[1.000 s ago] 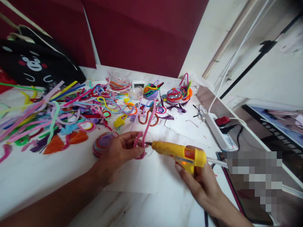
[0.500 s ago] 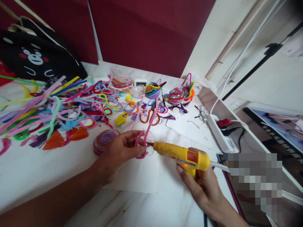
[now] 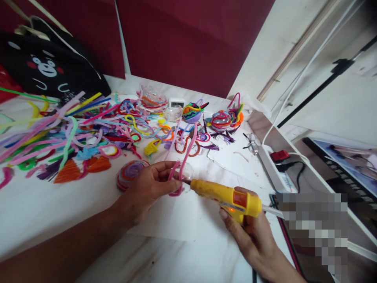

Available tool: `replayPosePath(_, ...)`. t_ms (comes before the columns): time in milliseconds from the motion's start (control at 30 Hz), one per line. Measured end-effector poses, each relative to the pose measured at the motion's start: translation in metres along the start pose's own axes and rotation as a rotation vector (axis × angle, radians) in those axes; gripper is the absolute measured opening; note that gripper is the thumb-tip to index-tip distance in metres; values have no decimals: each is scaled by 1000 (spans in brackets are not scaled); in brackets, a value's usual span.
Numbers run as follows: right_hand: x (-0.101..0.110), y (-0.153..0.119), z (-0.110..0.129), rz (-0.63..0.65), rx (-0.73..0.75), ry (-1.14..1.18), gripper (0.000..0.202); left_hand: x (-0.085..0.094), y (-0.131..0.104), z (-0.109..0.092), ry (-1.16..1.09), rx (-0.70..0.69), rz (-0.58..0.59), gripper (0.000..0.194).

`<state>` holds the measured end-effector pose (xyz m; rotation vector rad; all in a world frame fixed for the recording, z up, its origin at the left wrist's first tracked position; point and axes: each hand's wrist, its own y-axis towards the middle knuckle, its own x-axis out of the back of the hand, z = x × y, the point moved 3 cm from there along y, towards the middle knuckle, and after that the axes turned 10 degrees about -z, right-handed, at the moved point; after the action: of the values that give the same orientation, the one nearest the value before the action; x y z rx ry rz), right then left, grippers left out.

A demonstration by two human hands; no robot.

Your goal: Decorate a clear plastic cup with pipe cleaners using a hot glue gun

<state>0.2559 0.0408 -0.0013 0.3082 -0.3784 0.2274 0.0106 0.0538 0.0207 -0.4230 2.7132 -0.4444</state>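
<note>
My left hand (image 3: 153, 182) pinches a bent pink pipe cleaner (image 3: 186, 157), whose long end rises away from me. A small clear dome (image 3: 187, 169) shows just behind the pipe cleaner, partly hidden by it and my fingers. My right hand (image 3: 253, 232) grips a yellow glue gun (image 3: 224, 195) with a small orange light lit. The gun's nozzle points left and reaches the pipe cleaner beside my left fingertips. Partly behind my left hand is a disc of coiled colourful pipe cleaners (image 3: 129, 173).
Loose pipe cleaners (image 3: 70, 129) pile up at the left beside a black bag (image 3: 47, 67). Decorated balls (image 3: 192, 113) stand at the back. On the right are glasses (image 3: 251, 143), a white power strip (image 3: 275, 167) and cables. White paper (image 3: 173, 220) lies under my hands.
The view has shifted slightly. Both hands keep nearly the same pose, and the clear dome behind the pipe cleaner shows more distinctly.
</note>
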Motion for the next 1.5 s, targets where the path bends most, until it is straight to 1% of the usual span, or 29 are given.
replayPosePath(300,2,2,2,-15,27,-31,32,1,-1,2,5,14,9,43)
replayPosePath(433,1,2,3,-23,29,-27,32,0,-2,3,26,13,20,43)
replayPosePath(667,2,2,3,-96,23,-14,38,-1,-5,2,50,24,8,44)
replayPosePath(867,2,10,7,-106,-73,89,30,0,-4,0,53,11,4,43)
replayPosePath(933,3,12,9,-146,-129,124,28,0,-4,1,48,-1,15,42)
replayPosePath(1067,8,19,8,-293,-250,206,29,1,-4,1,36,-4,21,44)
replayPosePath(1167,11,29,4,-331,-317,242,28,1,-5,0,22,-26,10,43)
replayPosePath(1300,9,44,-7,-285,-421,233,36,1,-5,-2,26,-47,41,39)
replayPosePath(1400,7,49,-16,-220,-457,181,43,2,-5,-3,55,-76,68,37)
replayPosePath(1433,7,50,-18,-195,-451,125,44,2,-5,-3,63,-86,70,37)
replayPosePath(1500,12,50,-18,-184,-387,-95,42,1,-5,-3,71,-98,65,39)
